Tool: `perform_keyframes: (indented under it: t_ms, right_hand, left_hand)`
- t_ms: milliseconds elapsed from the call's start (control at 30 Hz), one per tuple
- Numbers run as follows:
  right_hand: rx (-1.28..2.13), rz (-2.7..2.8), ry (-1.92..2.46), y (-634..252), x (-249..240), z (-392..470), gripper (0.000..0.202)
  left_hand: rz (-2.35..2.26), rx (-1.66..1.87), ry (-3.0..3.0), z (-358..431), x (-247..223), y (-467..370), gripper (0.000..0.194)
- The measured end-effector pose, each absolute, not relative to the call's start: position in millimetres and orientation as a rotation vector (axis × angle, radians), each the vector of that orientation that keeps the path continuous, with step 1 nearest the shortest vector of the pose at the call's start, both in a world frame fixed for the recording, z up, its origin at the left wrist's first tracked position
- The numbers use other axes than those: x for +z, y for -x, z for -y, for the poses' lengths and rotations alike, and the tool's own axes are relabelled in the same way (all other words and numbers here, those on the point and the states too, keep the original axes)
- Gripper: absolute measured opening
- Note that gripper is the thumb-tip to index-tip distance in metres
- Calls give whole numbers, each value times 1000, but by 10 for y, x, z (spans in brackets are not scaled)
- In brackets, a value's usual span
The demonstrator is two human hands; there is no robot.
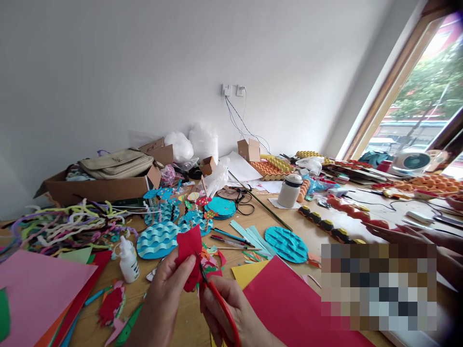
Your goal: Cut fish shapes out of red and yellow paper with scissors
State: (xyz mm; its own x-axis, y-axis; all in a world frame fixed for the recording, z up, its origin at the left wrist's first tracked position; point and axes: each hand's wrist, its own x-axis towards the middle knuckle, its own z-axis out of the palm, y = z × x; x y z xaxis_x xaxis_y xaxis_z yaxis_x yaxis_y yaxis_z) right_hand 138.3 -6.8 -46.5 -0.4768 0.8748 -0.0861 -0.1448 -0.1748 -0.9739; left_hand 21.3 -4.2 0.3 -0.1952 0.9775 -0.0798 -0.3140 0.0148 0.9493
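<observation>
My left hand [170, 282] pinches a piece of red paper [188, 241] and holds it up over the table. In my right hand [226, 301] is a pair of scissors [221, 300] with red handles, its dark blades at the right edge of the red paper. Behind the paper lie several coloured paper scraps [213, 260]. A white glue bottle [129, 262] stands left of my left hand. Blue discs with wavy paper strips [157, 240] lie just beyond, some carrying small paper fish [193, 196]. A large red sheet [278, 303] lies to the right of the scissors.
Pipe cleaners [72, 226] are heaped at left, before a cardboard box [97, 188] with a beige bag. Coloured sheets [43, 289] lie front left. A white canister [290, 191] and painted egg cartons [321, 224] stand right. A co-worker's hands [408, 236] reach in at far right.
</observation>
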Motion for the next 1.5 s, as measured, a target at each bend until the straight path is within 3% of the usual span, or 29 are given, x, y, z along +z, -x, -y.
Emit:
perform_keyframes:
  t_ms: [733,1500]
  right_hand:
    - [1714,1354,917,-1406,-506,55,61]
    - [1690,1427,923,-1398,-482,68,63]
  left_hand:
    - [-1156,1409,-830,96,106,-225,10]
    - [-1250,1332,-982,8,-122,-111,13]
